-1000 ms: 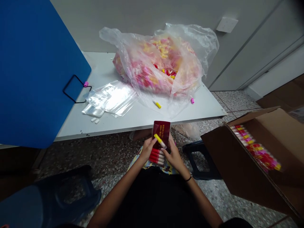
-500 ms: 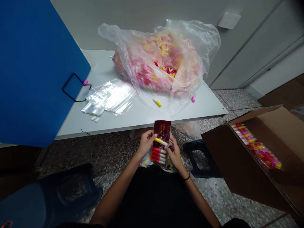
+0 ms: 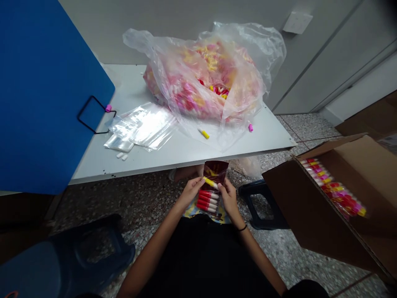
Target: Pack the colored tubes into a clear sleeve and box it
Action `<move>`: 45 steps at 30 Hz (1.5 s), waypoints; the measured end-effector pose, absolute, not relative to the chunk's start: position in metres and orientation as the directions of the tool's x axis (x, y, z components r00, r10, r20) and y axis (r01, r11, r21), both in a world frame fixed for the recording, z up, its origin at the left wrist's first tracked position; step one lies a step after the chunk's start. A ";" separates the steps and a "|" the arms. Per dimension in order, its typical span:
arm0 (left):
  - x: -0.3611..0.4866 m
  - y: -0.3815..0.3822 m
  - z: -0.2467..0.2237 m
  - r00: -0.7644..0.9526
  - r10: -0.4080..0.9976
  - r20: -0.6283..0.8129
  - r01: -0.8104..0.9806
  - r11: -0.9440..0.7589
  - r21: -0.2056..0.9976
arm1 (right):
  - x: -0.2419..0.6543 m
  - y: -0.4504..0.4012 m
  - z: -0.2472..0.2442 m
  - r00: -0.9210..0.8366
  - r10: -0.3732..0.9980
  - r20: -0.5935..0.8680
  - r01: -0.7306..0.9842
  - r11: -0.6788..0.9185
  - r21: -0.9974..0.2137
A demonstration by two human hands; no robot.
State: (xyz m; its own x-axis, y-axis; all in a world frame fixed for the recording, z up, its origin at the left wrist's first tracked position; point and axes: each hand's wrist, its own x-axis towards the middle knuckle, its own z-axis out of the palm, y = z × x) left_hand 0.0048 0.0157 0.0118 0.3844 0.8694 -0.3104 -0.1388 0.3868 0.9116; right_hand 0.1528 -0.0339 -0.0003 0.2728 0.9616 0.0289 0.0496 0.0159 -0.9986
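Left hand (image 3: 190, 190) and right hand (image 3: 229, 198) pinch a yellow-and-white stick (image 3: 210, 182) by both ends, likely steadying it; plastic bag (image 3: 189, 91) seems handy at twelve o'clock.

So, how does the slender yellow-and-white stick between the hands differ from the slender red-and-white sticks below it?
The slender yellow-and-white stick is single, while the slender red-and-white sticks are several, lined up together. The left hand and right hand hold the yellow-and-white stick; no fingers pinch the red-and-white sticks. The yellow-and-white stick slopes more than the red-and-white sticks. All have one whitish end.
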 end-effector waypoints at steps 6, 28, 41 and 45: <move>0.009 0.013 0.013 0.295 0.905 -0.306 -0.188 0.369 0.910 | 0.147 -0.031 0.011 0.229 0.973 0.038 0.113 0.012 -0.993; 0.009 0.016 0.009 0.257 0.925 -0.279 -0.304 0.352 0.885 | 0.150 -0.037 0.014 0.121 0.991 0.055 0.249 0.024 -0.968; 0.002 0.012 0.008 0.390 0.839 -0.379 -0.152 0.464 0.873 | 0.142 -0.048 0.005 0.338 0.940 -0.040 0.102 -0.079 -0.992; 0.005 0.009 0.007 0.369 0.874 -0.318 -0.160 0.396 0.904 | 0.140 -0.044 0.007 0.347 0.937 -0.045 0.064 -0.071 -0.995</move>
